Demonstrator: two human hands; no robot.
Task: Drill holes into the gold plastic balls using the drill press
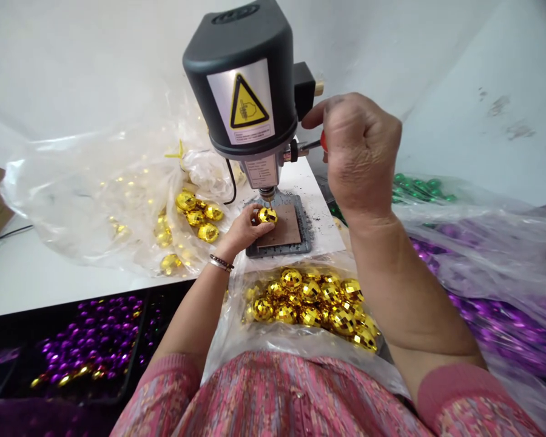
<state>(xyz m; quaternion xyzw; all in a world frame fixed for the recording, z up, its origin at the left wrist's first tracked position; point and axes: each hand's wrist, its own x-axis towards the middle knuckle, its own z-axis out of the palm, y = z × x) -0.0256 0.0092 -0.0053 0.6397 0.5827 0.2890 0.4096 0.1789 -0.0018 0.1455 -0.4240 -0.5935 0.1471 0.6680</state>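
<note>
My left hand [249, 229] holds a shiny gold faceted ball [267, 215] between thumb and fingers, on the brown plate [286, 229] at the base of a small drill press [250, 79]. The drill's chuck and bit [268, 195] are directly over the ball; whether the bit touches it I cannot tell. On the right of the machine, my right hand [357, 145] is closed around the red-ended lever [324, 144]. Many gold balls [310, 292] lie in a clear plastic bag just in front of the drill base.
To the left, another clear bag [73, 194] holds gold balls, some at its mouth. Purple beads [95, 340] fill a black tray at lower left. Bags of purple pieces [505, 328] and green balls [421, 188] sit on the right. Dark shavings surround the drill base.
</note>
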